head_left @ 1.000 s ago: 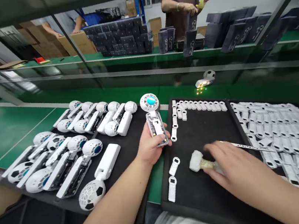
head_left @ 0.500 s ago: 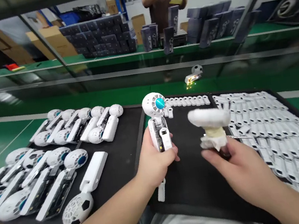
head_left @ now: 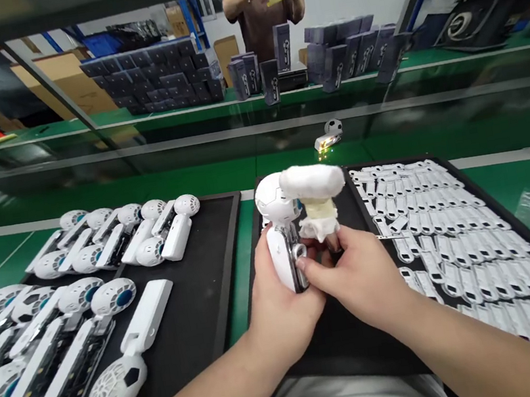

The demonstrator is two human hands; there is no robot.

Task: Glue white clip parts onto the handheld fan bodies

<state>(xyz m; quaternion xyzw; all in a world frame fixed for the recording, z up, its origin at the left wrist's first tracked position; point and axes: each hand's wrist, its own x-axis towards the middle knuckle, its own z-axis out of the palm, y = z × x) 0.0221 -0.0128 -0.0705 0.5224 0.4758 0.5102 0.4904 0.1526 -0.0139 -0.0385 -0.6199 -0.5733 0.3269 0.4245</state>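
Head view, centre of the frame: my left hand (head_left: 286, 321) is wrapped round the lower body of a white ball-headed device (head_left: 280, 259), its long axis nearly upright with the ball at the top. Just right of it, my right hand (head_left: 363, 270) curls around a white-headed mallet (head_left: 312, 181) and sets its thumb on the small white cover (head_left: 299, 251) along the device's right side, the side that this hand is nearer to. Seen from here, the mallet's head lies crosswise over the ball's right edge; I cannot tell whether they touch.
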